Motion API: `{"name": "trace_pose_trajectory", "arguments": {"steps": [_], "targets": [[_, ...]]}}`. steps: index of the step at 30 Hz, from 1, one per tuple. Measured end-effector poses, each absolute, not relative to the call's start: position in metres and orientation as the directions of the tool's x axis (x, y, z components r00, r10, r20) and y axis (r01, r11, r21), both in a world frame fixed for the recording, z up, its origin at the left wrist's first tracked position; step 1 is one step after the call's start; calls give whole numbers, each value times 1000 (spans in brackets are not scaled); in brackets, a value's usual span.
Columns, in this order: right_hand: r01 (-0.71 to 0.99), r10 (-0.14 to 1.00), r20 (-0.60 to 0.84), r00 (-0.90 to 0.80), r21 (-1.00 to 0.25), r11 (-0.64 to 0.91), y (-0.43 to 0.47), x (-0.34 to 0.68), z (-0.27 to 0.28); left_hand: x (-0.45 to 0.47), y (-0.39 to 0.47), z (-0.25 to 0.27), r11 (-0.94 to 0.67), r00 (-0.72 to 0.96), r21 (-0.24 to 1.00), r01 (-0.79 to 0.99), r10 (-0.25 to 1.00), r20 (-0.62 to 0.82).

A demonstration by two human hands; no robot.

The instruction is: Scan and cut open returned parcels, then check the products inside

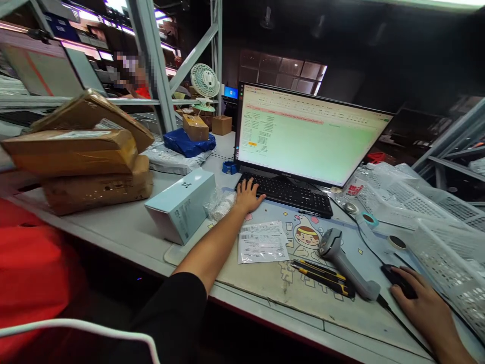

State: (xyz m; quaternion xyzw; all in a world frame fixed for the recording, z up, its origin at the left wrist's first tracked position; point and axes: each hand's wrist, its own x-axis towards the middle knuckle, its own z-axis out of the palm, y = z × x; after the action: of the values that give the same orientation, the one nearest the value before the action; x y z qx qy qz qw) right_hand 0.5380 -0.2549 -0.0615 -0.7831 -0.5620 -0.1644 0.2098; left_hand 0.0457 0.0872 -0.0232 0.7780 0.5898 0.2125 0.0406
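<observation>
My left hand lies with spread fingers on the left end of a black keyboard. My right hand is wrapped over a black computer mouse at the right. Behind the keyboard a monitor shows a spreadsheet with a green background. In front of the keyboard lie printed white packets. Between the hands rest a grey barcode scanner and yellow-and-black utility knives. A light blue box stands left of my left forearm, beside a clear-wrapped item.
Brown cardboard boxes are stacked on the left. A blue bag, a small carton and a fan stand behind. White plastic baskets fill the right side. A red item sits at the lower left, near a white tube.
</observation>
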Motion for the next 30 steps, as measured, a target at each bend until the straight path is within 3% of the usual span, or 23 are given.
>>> {"name": "trace_pose_trajectory", "arguments": {"steps": [20,30], "targets": [[949,810,495,314,-156,-273,-257,535,-61,45,89,-24,-303,215,316,899,935,282],[928,803,468,370,-147,-342,-250,543,-65,46,86,-22,-316,228,307,898,929,290]]}}
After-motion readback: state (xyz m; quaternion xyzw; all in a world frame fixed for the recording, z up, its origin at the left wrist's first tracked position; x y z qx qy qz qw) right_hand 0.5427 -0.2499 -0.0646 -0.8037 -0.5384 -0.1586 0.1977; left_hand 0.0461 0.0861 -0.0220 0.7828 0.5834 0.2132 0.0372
